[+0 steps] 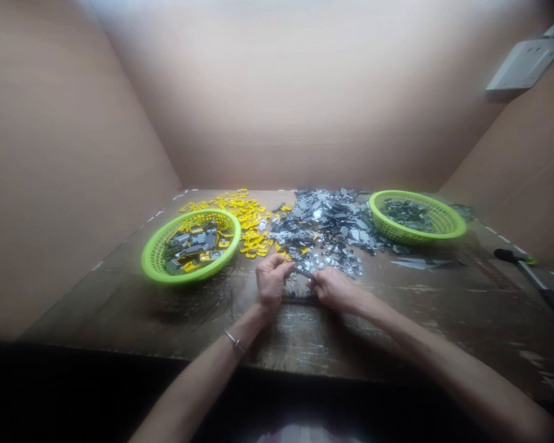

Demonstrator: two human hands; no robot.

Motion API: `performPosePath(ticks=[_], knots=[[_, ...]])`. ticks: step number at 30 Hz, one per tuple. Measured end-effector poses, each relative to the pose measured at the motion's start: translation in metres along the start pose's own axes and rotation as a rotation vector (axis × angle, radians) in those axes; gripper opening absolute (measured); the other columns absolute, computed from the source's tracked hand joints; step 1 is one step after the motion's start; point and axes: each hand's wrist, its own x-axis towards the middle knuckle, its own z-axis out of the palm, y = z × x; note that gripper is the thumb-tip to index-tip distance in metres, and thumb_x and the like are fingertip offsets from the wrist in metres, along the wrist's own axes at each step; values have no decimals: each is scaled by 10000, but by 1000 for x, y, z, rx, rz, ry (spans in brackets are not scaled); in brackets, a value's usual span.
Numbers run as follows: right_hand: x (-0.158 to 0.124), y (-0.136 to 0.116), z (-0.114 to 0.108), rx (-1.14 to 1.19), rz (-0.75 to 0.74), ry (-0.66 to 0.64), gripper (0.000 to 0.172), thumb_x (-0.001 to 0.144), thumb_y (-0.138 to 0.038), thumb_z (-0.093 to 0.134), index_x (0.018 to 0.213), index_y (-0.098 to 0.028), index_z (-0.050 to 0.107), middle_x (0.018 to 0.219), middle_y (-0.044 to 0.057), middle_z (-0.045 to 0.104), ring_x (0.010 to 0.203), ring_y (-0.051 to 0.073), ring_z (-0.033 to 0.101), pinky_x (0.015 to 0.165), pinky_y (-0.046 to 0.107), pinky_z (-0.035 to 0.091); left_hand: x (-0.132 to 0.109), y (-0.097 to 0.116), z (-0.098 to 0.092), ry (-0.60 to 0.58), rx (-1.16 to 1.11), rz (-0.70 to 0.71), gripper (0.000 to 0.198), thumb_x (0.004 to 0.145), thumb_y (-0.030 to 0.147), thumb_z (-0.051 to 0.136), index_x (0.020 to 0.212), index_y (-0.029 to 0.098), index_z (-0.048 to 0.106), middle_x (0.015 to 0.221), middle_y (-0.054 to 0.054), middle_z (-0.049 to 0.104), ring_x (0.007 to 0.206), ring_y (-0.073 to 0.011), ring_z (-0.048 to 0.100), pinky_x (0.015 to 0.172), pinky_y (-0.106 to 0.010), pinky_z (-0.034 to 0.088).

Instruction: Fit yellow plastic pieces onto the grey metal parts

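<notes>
The person's left hand (272, 283) and right hand (337, 290) meet above the near middle of the wooden tabletop (397, 326), holding a small grey metal piece (302, 272) between them. Its long axis appears to run roughly left to right, though the blur hides its exact shape. The left fingers (282, 266) lie together, their tips reaching its left end, while the right fingertips (317, 278) close on the other end. A heap of grey metal pieces (325, 224) lies just beyond the hands, with yellow pieces (252, 231) to its left. Green baskets sit toward the far left (152, 258) and far right (397, 231) corners.
</notes>
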Motion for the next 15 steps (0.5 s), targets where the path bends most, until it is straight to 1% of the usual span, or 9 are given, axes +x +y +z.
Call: performPosePath(ticks=[2,4,6,8,11,15], knots=[[2,-2,-4,-37,28,14,237,747,-273,381,668,-151,567,620,65,572,530,120,481,466,219,254,3,1,-1,-11,-28,-17,200,581,308,580,619,124,512,477,46,436,387,-31,345,369,-165,246],[3,-1,-10,-9,34,46,239,747,-303,392,695,-158,574,625,57,574,539,122,487,468,216,259,5,6,-1,-42,-93,-12,209,580,287,586,707,134,522,527,38,475,404,-34,378,376,-163,263],[1,3,-16,88,30,89,272,745,-369,392,734,-169,576,622,35,570,530,114,482,468,208,267,6,12,-3,-72,-178,16,281,569,241,601,820,157,506,609,29,516,442,-40,420,399,-162,293],[-2,8,-20,197,37,136,320,731,-435,391,751,-175,576,617,15,563,523,109,476,469,204,273,7,17,-6,-76,-247,54,335,550,191,614,861,173,491,661,23,537,491,-49,457,433,-166,327],[-7,16,-21,287,55,190,357,715,-468,389,750,-172,585,614,4,557,537,113,472,477,206,280,9,20,-9,-42,-292,116,270,532,146,619,780,157,514,672,11,548,572,-73,501,503,-187,378],[-11,25,-16,322,65,187,333,698,-452,416,740,-176,596,602,-4,549,544,117,466,483,208,282,7,18,-8,-34,-295,179,197,530,119,621,705,141,534,680,-4,560,645,-104,533,597,-234,419]])
